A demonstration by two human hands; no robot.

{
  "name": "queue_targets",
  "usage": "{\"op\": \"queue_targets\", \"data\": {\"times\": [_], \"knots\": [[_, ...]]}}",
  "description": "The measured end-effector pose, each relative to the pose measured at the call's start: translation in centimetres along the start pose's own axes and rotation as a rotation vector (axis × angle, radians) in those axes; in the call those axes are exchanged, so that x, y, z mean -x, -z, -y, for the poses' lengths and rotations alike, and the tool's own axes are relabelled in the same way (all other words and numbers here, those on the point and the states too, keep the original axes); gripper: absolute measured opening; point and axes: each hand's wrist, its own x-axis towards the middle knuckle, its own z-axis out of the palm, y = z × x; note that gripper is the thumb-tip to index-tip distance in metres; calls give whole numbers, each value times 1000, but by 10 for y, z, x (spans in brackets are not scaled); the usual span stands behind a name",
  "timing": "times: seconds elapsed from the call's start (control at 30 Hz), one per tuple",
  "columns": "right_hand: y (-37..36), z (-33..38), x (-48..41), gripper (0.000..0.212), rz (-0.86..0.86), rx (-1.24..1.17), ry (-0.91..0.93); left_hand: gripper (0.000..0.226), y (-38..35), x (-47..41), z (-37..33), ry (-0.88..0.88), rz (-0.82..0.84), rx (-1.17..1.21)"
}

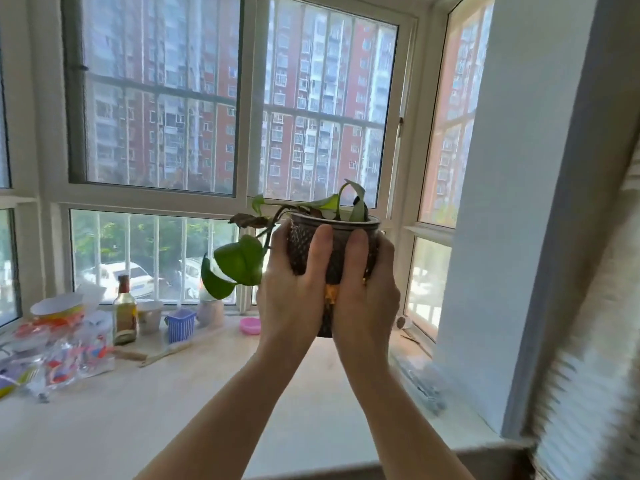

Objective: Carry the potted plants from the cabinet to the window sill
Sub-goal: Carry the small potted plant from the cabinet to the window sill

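A dark textured pot [334,268] with a trailing green plant [239,261] is held up in the air over the pale window sill [173,393]. My left hand [294,285] wraps its left side and my right hand [367,289] wraps its right side, thumbs up the near face. The pot's base is above the sill surface, in front of the window's right half. Large green leaves hang to the left of the pot, and some brown wilted leaves sit at the rim. The cabinet is out of view.
Clutter crowds the sill's left: plastic bags [59,355], a bowl [59,308], a glass bottle [124,313], a blue basket [180,325], a white cup [149,315] and a pink dish [250,325]. A white wall pillar [512,237] stands right. A metal strip [420,386] lies at the sill's right.
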Motion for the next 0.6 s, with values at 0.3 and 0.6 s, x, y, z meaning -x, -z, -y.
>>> {"op": "queue_targets", "data": {"times": [0.3, 0.6], "knots": [[-64, -89, -57, 58, 2, 60, -7, 60, -44, -75, 88, 22, 19, 34], [-111, -192, -133, 58, 72, 20, 2, 58, -117, -144, 180, -14, -36, 27]]}}
